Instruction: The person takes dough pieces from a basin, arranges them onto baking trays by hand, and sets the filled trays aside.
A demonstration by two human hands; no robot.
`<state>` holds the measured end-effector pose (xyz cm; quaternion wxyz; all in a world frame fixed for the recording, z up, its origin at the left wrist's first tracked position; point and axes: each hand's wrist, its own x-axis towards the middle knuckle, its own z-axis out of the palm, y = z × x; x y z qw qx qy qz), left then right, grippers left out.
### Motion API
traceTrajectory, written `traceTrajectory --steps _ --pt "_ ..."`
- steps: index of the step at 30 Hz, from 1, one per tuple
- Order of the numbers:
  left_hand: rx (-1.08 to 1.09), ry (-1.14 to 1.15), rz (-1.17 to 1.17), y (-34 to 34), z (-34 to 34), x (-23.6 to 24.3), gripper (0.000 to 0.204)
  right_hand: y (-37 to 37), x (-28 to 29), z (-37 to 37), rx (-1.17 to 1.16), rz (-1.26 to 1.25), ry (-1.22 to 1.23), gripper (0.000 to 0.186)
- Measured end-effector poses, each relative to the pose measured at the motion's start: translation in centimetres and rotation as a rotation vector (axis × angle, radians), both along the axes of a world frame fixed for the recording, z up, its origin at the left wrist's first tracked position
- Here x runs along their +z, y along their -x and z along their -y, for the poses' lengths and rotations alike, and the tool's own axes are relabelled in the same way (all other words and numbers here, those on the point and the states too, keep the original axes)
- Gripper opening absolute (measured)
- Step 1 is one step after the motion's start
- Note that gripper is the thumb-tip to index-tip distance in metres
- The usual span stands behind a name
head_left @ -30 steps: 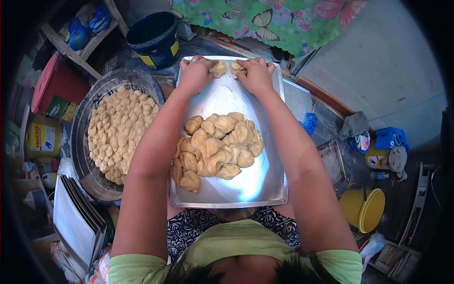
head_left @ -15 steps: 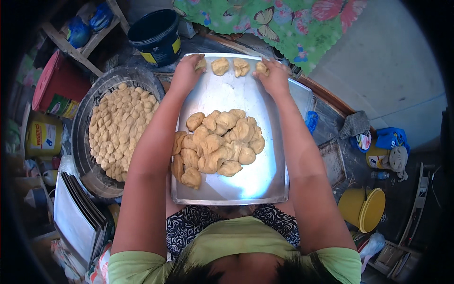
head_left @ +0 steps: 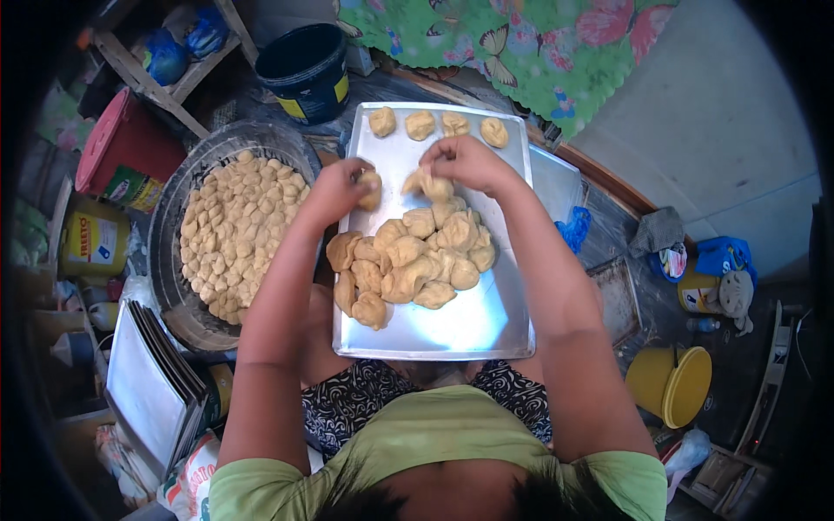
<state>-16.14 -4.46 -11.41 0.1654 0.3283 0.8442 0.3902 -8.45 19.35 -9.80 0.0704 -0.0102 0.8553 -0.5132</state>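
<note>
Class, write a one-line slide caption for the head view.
Left hand and right hand each lift a dough piece from the pile on a metal tray.

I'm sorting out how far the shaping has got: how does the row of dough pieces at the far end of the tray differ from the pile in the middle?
The row of four dough pieces lies spaced apart in a line, each rounded; the pile of dough pieces is heaped, touching and irregular. Both hands, left hand and right hand, work at the pile, not the row. Both share the metal tray and pale tan colour.

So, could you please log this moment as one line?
left hand: holds dough piece | right hand: pulls dough from pile | tray: four pieces in far row
</note>
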Motion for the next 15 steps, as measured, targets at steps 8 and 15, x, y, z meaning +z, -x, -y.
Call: traceTrajectory --steps 8,15 --pt "0.214 0.003 -0.304 3.4 -2.1 -2.1 0.040 1.7 -1.6 2.0 -0.310 -0.248 -0.277 0.017" --pt "0.186 0.046 -0.710 1.9 -4.2 0.0 0.043 -0.1 -2.0 -0.7 -0.510 -0.058 -0.490 0.026"
